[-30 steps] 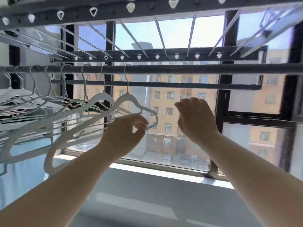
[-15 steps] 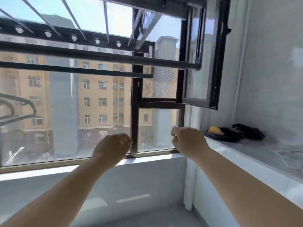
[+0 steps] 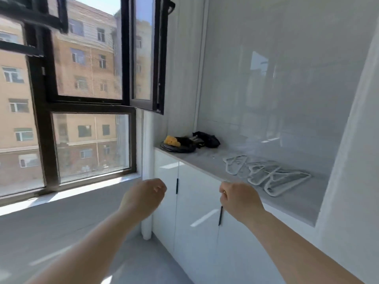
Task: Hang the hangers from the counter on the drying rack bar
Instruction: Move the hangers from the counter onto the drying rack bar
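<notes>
Several white hangers lie flat in a loose pile on the grey counter at the right, inside a white niche. My left hand hovers in front of the cabinet's left edge, fingers curled loosely and holding nothing. My right hand is curled into a loose fist just below the counter's front edge, a short way left of the hangers, also holding nothing. Only the end of the drying rack bar shows at the top left; the hangers on it are out of view.
A black bag with a yellow item and another black bundle sit at the counter's far end. An open black-framed window sash juts into the room above them. White cabinet doors stand under the counter.
The view has swung right and down from the rack to the counter. My left hand let go of the hanger it hung on the bar; both hands dropped low, holding nothing.
</notes>
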{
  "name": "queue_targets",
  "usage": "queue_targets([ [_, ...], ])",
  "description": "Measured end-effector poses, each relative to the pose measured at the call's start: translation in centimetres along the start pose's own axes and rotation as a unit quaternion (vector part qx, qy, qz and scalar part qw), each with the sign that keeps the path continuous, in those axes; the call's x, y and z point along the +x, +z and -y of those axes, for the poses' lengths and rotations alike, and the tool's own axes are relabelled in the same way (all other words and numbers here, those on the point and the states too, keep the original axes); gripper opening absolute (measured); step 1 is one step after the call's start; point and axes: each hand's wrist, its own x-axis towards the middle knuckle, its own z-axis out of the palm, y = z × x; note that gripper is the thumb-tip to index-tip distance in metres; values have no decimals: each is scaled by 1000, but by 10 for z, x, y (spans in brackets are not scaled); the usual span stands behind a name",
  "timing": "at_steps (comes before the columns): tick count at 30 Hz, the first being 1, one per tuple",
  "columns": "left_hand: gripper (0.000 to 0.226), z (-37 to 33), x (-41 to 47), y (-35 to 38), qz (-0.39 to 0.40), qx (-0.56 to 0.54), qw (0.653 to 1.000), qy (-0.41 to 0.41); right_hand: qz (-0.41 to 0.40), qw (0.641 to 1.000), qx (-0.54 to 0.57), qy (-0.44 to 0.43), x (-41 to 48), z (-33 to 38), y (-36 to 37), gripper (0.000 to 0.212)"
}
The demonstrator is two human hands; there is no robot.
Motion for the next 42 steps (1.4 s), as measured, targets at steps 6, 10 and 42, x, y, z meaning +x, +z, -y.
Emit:
queue_targets([
  [6, 23, -31, 48, 80, 51, -23, 998, 39, 6, 997, -5, 72, 5, -71, 39, 29],
  [10, 23, -44, 98, 135, 73, -42, 995, 56, 11, 993, 0, 117, 26, -112, 69, 28],
  [42, 60, -159, 348, 408, 248, 99, 962, 65, 9, 925, -46, 377, 118, -258, 230, 43],
])
